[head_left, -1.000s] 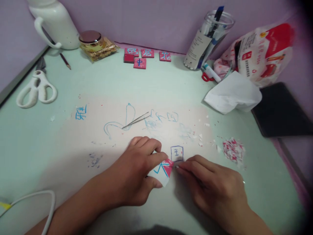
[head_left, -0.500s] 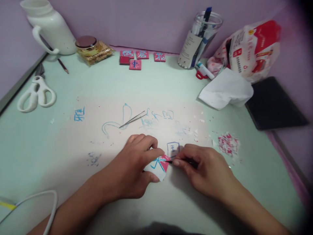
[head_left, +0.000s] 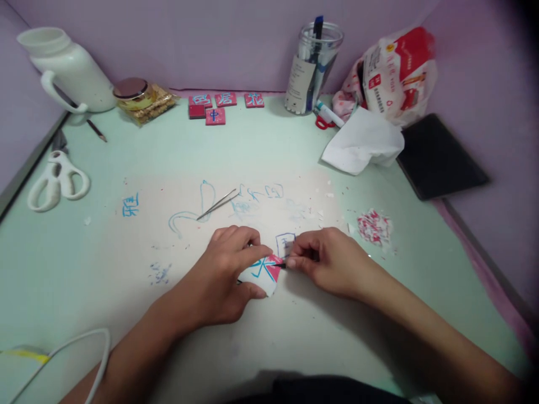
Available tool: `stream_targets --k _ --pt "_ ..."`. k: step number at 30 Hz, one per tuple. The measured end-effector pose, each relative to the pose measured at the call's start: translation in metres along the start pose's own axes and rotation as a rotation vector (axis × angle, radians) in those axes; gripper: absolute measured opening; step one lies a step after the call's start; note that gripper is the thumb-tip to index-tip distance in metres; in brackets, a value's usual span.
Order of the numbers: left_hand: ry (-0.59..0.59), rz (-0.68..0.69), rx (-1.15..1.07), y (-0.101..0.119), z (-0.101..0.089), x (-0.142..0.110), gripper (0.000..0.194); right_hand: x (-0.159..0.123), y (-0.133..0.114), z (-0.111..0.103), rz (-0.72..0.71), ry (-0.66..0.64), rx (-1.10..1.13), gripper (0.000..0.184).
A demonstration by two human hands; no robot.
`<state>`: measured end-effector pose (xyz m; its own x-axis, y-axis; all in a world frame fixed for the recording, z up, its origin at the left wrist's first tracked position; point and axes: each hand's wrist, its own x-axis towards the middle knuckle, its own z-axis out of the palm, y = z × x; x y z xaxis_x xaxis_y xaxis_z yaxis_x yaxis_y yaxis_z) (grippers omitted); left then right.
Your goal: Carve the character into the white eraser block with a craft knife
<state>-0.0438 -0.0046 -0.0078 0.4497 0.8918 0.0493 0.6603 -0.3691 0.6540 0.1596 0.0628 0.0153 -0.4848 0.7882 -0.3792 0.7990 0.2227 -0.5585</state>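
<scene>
My left hand (head_left: 229, 275) pinches a small white block (head_left: 266, 282) between thumb and fingers, low over the table. Blue drawn lines and pink patches mark the block's upper face; its left part is hidden under my hand. From the right, my right hand (head_left: 332, 264) grips a slim dark craft knife (head_left: 281, 265) between thumb and fingertips. The knife's tip lies at the pink patch on the block's right side, and most of its handle is hidden. Beyond my hands, metal tweezers (head_left: 217, 203) lie on the table.
Pink tiles with blue characters (head_left: 226, 100) lie along the wall. White scissors (head_left: 56, 182), a white jug (head_left: 69, 70) and a lidded jar (head_left: 132, 92) are left. A glass pen jar (head_left: 301, 84), white paper (head_left: 360, 143), a black tablet-like slab (head_left: 440, 157) and pink-white shavings (head_left: 374, 227) are right.
The whole view has shifted and turned slightly, moving the table items in the picture. My left hand keeps its pinch on the block; the craft knife stays at the pink patch.
</scene>
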Motion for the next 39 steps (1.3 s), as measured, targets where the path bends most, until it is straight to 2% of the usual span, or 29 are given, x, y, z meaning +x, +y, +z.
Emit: stream_targets --k 7,12,15,17,19,21,24,29,35,39 --pt "0.025 0.064 0.045 -0.005 0.001 -0.001 0.042 0.008 -0.003 -0.012 0.018 -0.147 0.032 0.012" --pt "0.013 0.062 0.077 -0.004 0.0 0.001 0.041 0.009 0.007 -0.018 -0.06 -0.259 0.114 0.01" --pt "0.022 0.031 0.099 -0.002 0.0 0.001 0.045 0.003 0.016 -0.015 -0.108 -0.267 0.178 0.01" --pt "0.036 0.018 0.117 -0.001 0.001 0.002 0.046 -0.003 0.021 -0.009 -0.132 -0.164 0.254 0.015" --pt "0.045 0.011 0.131 0.0 0.001 0.002 0.046 -0.01 0.023 -0.002 -0.175 0.017 0.312 0.017" --pt "0.043 0.009 0.136 0.0 0.001 0.002 0.043 -0.016 0.025 0.003 -0.227 0.161 0.239 0.013" --pt "0.032 0.016 0.126 0.0 0.001 0.001 0.042 -0.023 0.025 0.006 -0.307 0.219 0.068 0.014" --pt "0.03 0.03 0.117 0.0 0.0 0.0 0.04 -0.03 0.021 0.007 -0.41 0.233 -0.016 0.025" --pt "0.062 0.03 0.105 0.003 0.002 0.002 0.04 -0.039 0.013 0.022 -0.473 0.482 -0.174 0.023" --pt "0.063 0.008 0.086 0.004 0.002 0.002 0.044 -0.04 0.017 0.03 -0.419 0.654 -0.122 0.021"
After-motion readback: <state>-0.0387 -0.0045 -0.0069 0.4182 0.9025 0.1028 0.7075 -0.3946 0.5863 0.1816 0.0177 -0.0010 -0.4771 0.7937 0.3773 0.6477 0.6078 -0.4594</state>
